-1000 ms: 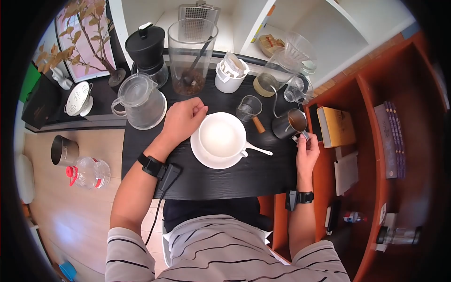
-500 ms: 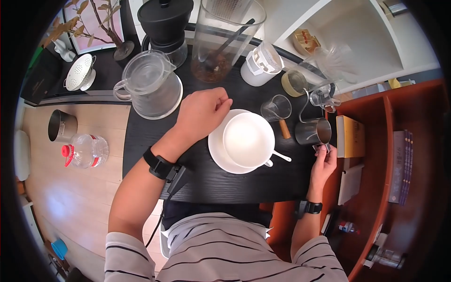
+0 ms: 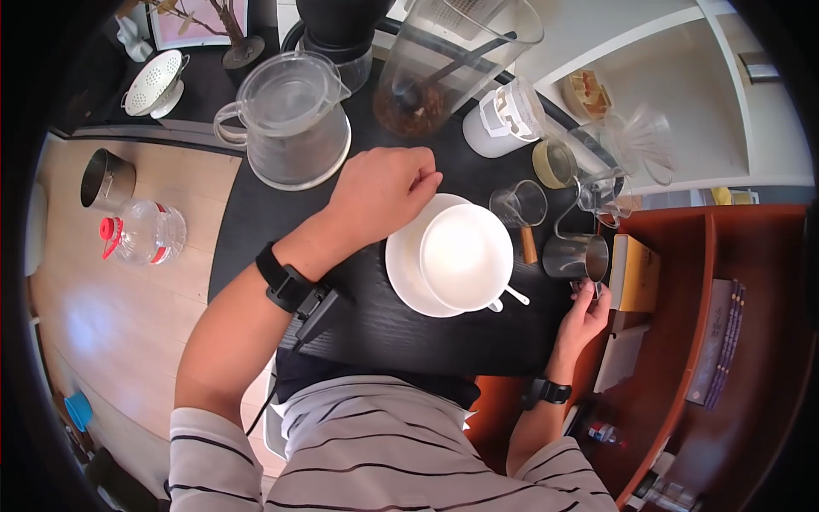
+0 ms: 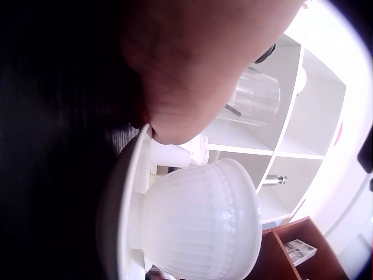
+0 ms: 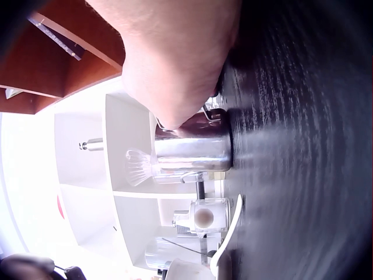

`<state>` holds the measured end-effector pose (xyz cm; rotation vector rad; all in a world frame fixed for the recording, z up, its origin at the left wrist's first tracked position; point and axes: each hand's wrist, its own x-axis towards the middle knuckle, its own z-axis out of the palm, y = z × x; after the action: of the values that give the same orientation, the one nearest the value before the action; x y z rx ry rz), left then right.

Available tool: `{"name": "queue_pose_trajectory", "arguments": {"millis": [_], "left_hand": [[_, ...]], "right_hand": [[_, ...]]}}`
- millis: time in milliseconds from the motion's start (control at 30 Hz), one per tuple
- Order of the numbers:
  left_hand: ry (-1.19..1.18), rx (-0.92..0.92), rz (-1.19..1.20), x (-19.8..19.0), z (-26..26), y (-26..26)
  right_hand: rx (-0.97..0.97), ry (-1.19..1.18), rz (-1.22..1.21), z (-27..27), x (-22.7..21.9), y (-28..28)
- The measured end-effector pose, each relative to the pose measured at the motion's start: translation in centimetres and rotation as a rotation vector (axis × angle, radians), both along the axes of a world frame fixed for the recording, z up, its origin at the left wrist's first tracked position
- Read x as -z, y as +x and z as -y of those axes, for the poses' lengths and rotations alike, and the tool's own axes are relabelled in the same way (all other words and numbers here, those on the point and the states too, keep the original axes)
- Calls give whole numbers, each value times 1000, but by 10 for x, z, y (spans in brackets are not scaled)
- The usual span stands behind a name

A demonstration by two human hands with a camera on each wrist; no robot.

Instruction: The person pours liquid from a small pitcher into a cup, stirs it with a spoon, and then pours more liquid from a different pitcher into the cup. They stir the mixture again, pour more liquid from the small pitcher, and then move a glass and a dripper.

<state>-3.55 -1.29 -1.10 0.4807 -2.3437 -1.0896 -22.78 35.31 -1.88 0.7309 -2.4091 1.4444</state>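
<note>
I see the steel pitcher (image 3: 567,254) upright on the dark wood-grain bench (image 3: 384,333), to the right, its slim curved spout (image 3: 559,220) on the far side and its handle (image 5: 211,118) facing the person's right hand (image 3: 585,317). That hand is the nearer one; its fingers and thumb pinch the handle. The left hand (image 3: 384,183) is well apart from the pitcher, fingers loosely curled with nothing visible inside, beside a round white saucer (image 3: 405,264). On the saucer I see a ribbed white cup (image 3: 467,256), a white spoon (image 3: 519,297) jutting toward the pitcher. A small clear glass jug (image 3: 516,203) with a wooden handle sits between cup and pitcher, slightly farther back; a yellow book or box (image 3: 634,275) stands just right.
</note>
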Motion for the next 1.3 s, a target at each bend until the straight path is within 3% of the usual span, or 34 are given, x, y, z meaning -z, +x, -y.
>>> {"name": "queue_pose_trajectory", "arguments": {"millis": [233, 367, 800, 867, 1300], "left_hand": [[28, -7, 0, -2, -1, 0], [72, -10, 28, -2, -1, -1], [91, 19, -12, 0, 1, 2], [90, 18, -18, 2, 2, 2], [66, 6, -15, -1, 0, 3]], "right_hand": [[-45, -137, 42, -4, -2, 0], [-186, -197, 158, -6, -8, 1], [-358, -136, 347, -11, -19, 8], [-457, -207, 404, -10, -21, 7], [-399, -401, 542, 1, -23, 11]]}}
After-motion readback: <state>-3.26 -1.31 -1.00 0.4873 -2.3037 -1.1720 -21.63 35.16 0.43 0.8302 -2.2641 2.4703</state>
